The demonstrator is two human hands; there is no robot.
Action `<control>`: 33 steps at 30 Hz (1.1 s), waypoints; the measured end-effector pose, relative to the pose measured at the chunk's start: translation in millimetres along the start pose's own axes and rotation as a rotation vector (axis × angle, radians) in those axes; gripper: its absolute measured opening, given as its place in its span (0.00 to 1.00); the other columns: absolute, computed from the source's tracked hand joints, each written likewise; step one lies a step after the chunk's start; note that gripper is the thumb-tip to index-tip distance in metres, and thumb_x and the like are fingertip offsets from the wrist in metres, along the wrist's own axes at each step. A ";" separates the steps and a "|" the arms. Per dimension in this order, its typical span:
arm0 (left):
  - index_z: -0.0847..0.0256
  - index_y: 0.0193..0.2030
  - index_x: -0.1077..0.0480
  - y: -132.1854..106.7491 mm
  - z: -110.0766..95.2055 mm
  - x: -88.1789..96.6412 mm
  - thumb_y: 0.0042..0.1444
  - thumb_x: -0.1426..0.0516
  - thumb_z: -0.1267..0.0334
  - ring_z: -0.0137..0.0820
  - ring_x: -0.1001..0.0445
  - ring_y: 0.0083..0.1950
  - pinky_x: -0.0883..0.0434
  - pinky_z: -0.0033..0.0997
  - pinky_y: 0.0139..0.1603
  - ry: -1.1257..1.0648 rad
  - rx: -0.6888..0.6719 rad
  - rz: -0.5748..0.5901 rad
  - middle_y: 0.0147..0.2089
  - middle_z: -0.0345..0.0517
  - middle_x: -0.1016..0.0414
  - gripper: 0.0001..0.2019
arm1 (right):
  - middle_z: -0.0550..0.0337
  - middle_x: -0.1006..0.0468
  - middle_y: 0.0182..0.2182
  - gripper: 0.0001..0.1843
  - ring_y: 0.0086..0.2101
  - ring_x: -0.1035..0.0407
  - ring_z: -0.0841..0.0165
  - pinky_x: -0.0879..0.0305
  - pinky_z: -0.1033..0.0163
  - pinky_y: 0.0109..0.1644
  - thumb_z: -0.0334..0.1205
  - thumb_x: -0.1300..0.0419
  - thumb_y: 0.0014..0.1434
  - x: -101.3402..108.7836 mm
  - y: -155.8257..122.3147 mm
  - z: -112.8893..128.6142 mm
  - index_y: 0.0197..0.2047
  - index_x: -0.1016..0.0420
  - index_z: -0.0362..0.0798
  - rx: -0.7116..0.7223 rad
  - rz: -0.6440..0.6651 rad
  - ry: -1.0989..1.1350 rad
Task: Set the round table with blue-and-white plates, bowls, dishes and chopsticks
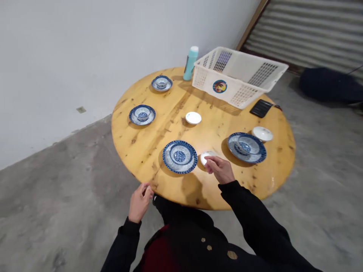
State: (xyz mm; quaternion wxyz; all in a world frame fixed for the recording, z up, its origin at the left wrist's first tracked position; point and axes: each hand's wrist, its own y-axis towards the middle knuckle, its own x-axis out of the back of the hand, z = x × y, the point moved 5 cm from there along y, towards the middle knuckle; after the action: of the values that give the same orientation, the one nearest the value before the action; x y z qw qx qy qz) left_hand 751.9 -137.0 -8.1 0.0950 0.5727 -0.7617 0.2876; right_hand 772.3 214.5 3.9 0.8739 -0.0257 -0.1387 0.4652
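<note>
My right hand (220,170) has its fingers pinched at the near right rim of a small white dish (204,155), covering part of it. To the left of that dish lies a blue-and-white plate (179,170) with a matching bowl (179,155) on it. Beside the near left table edge is my left hand (140,203), its fingers curled, with nothing visible in them. Right of my right hand, another blue-and-white plate (256,159) carries a bowl (247,145). A white dish (262,133) sits just behind it, and another white dish (193,118) lies mid-table.
Two smaller plate-and-bowl sets, one plate (132,118) nearer and one plate (153,85) farther, stand on the left of the round wooden table (170,104). At the back are a turquoise bottle (190,64) and a white plastic basket (232,90). A black flat object (261,108) lies beside the basket.
</note>
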 end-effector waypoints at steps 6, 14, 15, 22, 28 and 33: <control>0.59 0.46 0.29 70.0 -9.4 30.1 0.60 0.50 0.48 0.35 0.21 0.33 0.27 0.34 0.39 0.035 0.030 0.096 0.32 0.43 0.22 0.19 | 0.59 0.25 0.19 0.19 0.17 0.35 0.71 0.35 0.64 0.21 0.52 0.36 0.46 -33.6 42.1 6.7 0.34 0.23 0.45 -0.091 -0.085 0.047; 0.60 0.45 0.29 141.2 -23.4 43.4 0.59 0.48 0.50 0.32 0.23 0.31 0.28 0.31 0.39 0.008 0.022 0.176 0.31 0.42 0.23 0.17 | 0.61 0.24 0.20 0.20 0.18 0.33 0.71 0.35 0.66 0.21 0.52 0.35 0.48 -68.4 72.2 45.1 0.37 0.23 0.45 -0.059 -0.045 0.099; 0.60 0.44 0.29 148.2 -25.4 44.6 0.59 0.48 0.51 0.32 0.23 0.31 0.28 0.31 0.38 -0.005 0.021 0.193 0.31 0.42 0.23 0.16 | 0.61 0.24 0.21 0.19 0.18 0.33 0.71 0.35 0.66 0.21 0.52 0.35 0.48 -70.2 71.7 49.4 0.37 0.22 0.45 -0.057 -0.042 0.097; 0.61 0.43 0.30 204.1 -36.2 52.0 0.57 0.47 0.54 0.29 0.25 0.29 0.29 0.28 0.35 -0.056 0.004 0.299 0.30 0.41 0.25 0.14 | 0.61 0.24 0.21 0.17 0.18 0.33 0.72 0.34 0.66 0.21 0.50 0.34 0.49 -67.5 59.4 64.3 0.36 0.21 0.46 -0.081 -0.185 0.064; 0.61 0.42 0.29 255.7 -33.2 55.7 0.58 0.48 0.55 0.29 0.24 0.29 0.33 0.26 0.30 0.029 -0.063 0.510 0.31 0.43 0.23 0.14 | 0.62 0.24 0.22 0.14 0.19 0.34 0.74 0.34 0.68 0.22 0.47 0.33 0.49 -83.3 39.1 69.8 0.36 0.20 0.47 -0.173 -0.402 0.071; 0.61 0.41 0.29 301.2 -27.7 89.4 0.59 0.49 0.55 0.29 0.23 0.30 0.32 0.26 0.31 0.086 -0.091 0.572 0.32 0.44 0.22 0.13 | 0.62 0.24 0.21 0.14 0.19 0.34 0.73 0.34 0.67 0.21 0.47 0.32 0.46 -122.5 26.5 73.9 0.35 0.20 0.48 -0.212 -0.543 0.101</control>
State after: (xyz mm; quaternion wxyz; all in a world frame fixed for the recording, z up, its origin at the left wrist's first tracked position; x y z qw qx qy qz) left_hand 438.3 -141.2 -42.3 0.0679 0.3173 -0.8997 0.2920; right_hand 666.5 122.8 43.5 0.9646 -0.1020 -0.1444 0.1954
